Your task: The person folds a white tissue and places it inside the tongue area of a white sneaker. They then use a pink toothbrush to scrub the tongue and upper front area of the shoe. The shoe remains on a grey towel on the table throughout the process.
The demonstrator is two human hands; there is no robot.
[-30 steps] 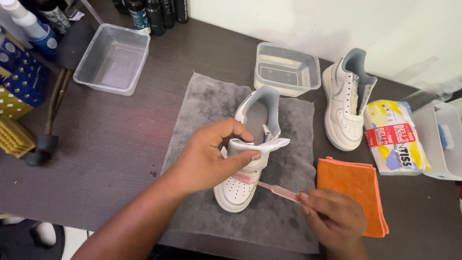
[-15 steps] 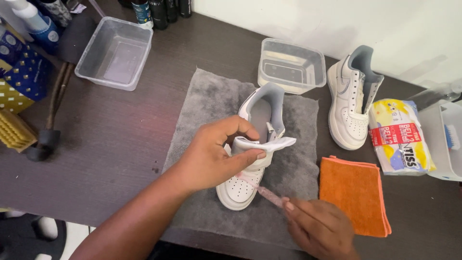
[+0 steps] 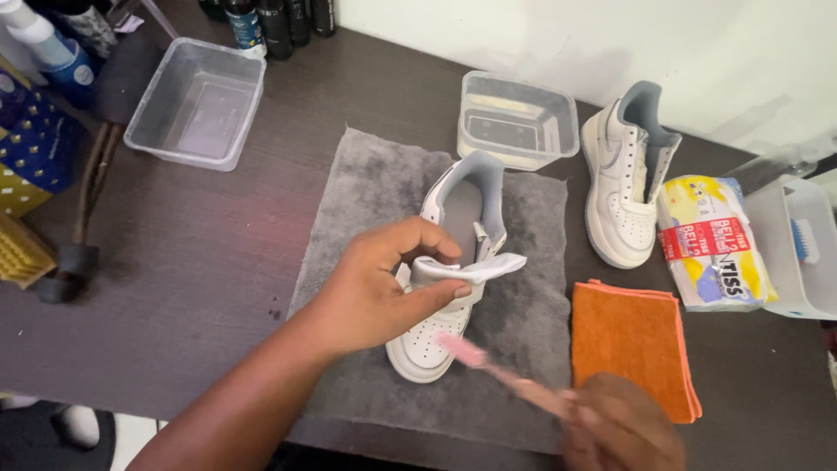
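A white sneaker (image 3: pixel 433 342) with a grey lining lies on a grey cloth mat (image 3: pixel 366 192) at the middle of the dark table. My left hand (image 3: pixel 384 292) grips it across the middle, with the tongue pulled out over my thumb. My right hand (image 3: pixel 621 427), blurred at the lower edge, holds a pink toothbrush (image 3: pixel 488 366) whose head touches the sneaker's toe side. A second white sneaker (image 3: pixel 623 187) stands at the back right, off the mat.
An orange cloth (image 3: pixel 632 344) lies right of the mat, beside a yellow pack of tissues (image 3: pixel 711 244). Clear plastic tubs (image 3: pixel 196 105) (image 3: pixel 514 118) stand at the back, and one with a blue brush (image 3: pixel 806 240) at the right edge. Bottles and brushes crowd the left side.
My right hand has shifted right and down while the toothbrush head stays against the toe. My left hand keeps its hold on the sneaker; the camera has moved closer.
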